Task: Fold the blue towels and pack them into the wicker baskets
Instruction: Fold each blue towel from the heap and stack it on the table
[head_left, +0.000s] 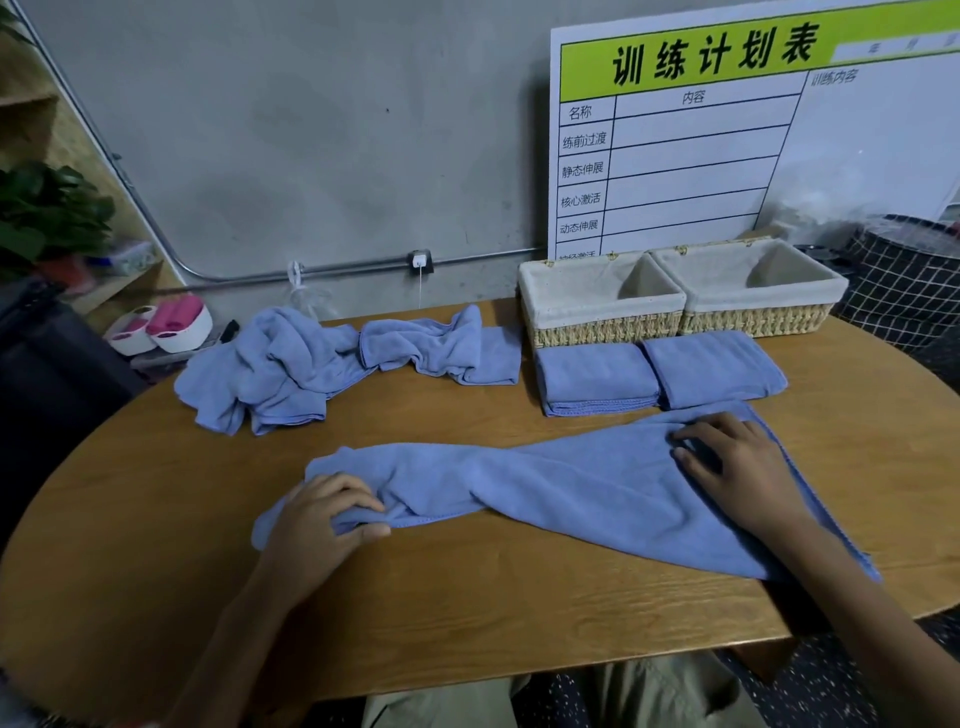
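On the oval wooden table (467, 613), a long blue microfibre towel (545, 483) is pinched in the left hand (317, 525) grip and pressed flat by the released right hand (737, 467).

i see one towel (545, 488) spread across the near part of the table (467, 613), my left hand (317, 525) on its left end and my right hand (737, 467) on its right end. behind it to the right lie two folded towels (597, 376) (711, 366) side by side, and behind those stand two baskets (602, 306) (758, 299), touching. a towel heap (291, 364) lies far left, a board (727, 145) behind the baskets.
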